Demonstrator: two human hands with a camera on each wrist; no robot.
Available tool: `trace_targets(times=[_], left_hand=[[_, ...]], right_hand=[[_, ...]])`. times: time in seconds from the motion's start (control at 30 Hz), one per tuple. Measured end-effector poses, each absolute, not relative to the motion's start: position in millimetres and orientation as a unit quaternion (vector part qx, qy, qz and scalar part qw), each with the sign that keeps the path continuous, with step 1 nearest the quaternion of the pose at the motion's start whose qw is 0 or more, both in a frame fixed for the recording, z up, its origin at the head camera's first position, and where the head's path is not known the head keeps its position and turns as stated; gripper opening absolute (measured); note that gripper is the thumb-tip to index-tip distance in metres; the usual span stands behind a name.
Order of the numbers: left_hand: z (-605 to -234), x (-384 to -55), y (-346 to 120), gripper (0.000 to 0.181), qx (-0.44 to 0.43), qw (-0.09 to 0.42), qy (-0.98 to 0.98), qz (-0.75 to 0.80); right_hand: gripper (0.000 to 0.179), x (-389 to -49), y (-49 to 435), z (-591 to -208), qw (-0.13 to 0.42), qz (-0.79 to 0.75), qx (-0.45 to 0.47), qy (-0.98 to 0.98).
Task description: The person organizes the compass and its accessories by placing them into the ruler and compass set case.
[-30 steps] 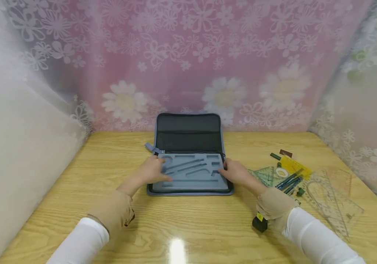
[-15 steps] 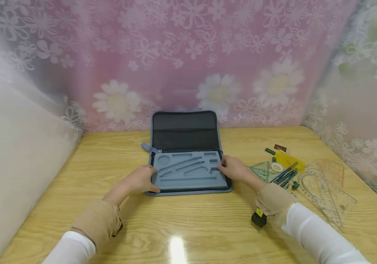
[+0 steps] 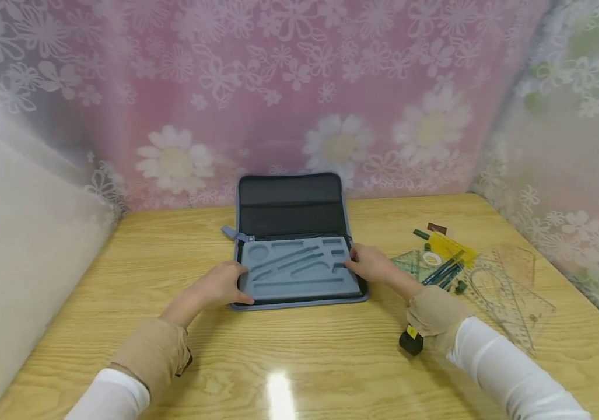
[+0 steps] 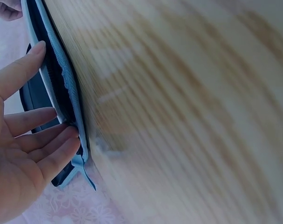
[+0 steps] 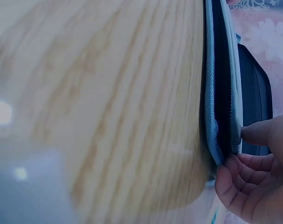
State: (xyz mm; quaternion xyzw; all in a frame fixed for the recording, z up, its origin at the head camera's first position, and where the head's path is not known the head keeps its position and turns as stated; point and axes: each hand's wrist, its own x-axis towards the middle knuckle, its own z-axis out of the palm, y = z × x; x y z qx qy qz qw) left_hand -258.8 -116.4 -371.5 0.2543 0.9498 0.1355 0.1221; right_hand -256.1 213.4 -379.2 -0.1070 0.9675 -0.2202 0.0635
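An unzipped pencil case lies open, its black lid raised at the back. Its base bears a grey-blue foam insert with cut-out slots. My left hand holds the insert's left front corner, thumb at the front edge and fingers along the left side. In the left wrist view, those fingers reach down between insert and zip rim. My right hand pinches the insert's right edge. The right wrist view shows the thumb on the edge, with the other fingers curled beside the zip rim.
Right of the case lie green set squares, a yellow stencil, a white tape ring, several dark pens and clear rulers. A black object with a yellow label sits below my right wrist. A floral curtain hangs behind.
My left hand has moved from over the insert's face to its left front corner. My right hand stays at the right edge. The head view has shifted slightly.
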Motion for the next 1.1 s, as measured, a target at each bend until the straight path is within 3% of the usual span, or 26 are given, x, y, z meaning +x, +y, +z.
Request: trace_targets(times=[0.23, 0.57, 0.8, 0.97, 1.1], left_hand=[[-372, -259, -116, 0.073, 0.255, 0.126, 0.948, 0.139], [-373, -257, -118, 0.073, 0.248, 0.125, 0.949, 0.151], [-372, -256, -118, 0.072, 0.249, 0.128, 0.948, 0.153], [-372, -256, -119, 0.071, 0.251, 0.131, 0.946, 0.158], [-371, -255, -119, 0.071, 0.251, 0.129, 0.946, 0.157]], right_hand=[[0.028, -251, 231, -369, 0.045, -0.219, -0.113, 0.968], [0.035, -238, 304, -353, 0.013, -0.186, -0.063, 0.980], [0.036, -231, 336, -353, 0.026, -0.142, -0.065, 0.987], [0.020, -230, 343, -356, 0.049, -0.116, -0.099, 0.987], [0.026, -230, 346, -359, 0.059, -0.085, -0.096, 0.990]])
